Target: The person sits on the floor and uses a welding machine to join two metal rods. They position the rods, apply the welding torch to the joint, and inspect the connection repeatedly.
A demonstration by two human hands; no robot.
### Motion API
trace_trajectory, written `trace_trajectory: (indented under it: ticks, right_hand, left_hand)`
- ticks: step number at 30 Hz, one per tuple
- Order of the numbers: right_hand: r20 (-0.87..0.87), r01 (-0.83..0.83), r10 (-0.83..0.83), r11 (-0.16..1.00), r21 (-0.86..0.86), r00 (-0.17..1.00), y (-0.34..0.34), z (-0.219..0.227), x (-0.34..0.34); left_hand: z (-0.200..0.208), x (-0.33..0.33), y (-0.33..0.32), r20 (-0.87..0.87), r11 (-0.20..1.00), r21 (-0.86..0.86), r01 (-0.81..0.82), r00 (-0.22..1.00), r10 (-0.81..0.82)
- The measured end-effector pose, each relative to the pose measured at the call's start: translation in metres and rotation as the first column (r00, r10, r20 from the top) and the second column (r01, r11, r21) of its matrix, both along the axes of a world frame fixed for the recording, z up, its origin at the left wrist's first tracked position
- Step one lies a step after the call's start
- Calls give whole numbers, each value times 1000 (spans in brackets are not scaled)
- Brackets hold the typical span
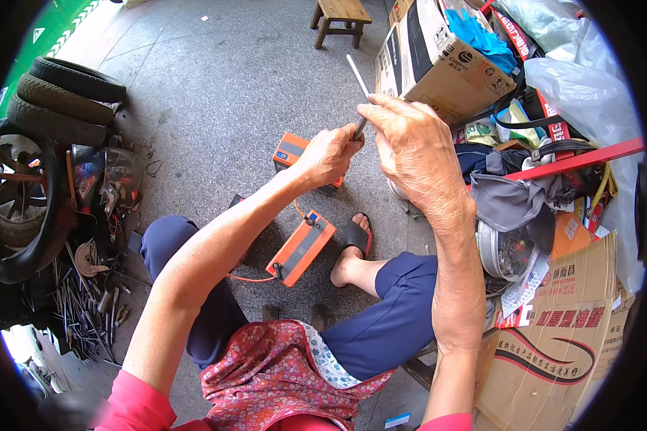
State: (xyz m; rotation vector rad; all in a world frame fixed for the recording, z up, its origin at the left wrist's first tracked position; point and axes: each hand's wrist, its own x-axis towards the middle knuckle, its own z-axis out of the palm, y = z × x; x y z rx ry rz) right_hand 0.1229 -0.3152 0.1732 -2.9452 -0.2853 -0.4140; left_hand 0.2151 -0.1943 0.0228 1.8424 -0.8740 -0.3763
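Both hands are raised in front of me on one thin, light grey rod (357, 75) that slants up to the left. My left hand (328, 156) is closed around its lower end. Just above, my right hand (417, 144) pinches the rod with bent fingers, hiding its middle. Whether the rod is a tool shaft I cannot tell. Below on the floor lies an orange battery (304, 246) with a grey stripe, with wires at both ends. A second orange battery (287, 147) is partly hidden behind my left hand.
Stacked tyres (68, 100) and a wheel (18, 194) stand at the left, above scattered hand tools (90, 309). A cardboard box (446, 68) with blue gloves (479, 39), a red bar (575, 158) and flattened cardboard (553, 345) crowd the right. A wooden stool (343, 11) is far ahead.
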Motion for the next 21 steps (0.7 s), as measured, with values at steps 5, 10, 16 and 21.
trace_trajectory:
  ticks: [5,10,16,21]
  right_hand:
    - [125,-60,81,985,-160,989,-13,-6,3]
    - [148,-142,169,974,-175,974,-14,-8,6]
    - [269,300,-264,949,-102,926,4,-10,13]
    - [329,332,-317,943,12,890,11,9,5]
  left_hand:
    - [-3,3,0,-15,999,18,42,999,-41]
    - [0,2,3,4,994,0,110,994,-110]
    - [4,-10,-6,82,987,106,119,988,-128]
    - [-3,-5,-1,17,996,57,68,997,-70]
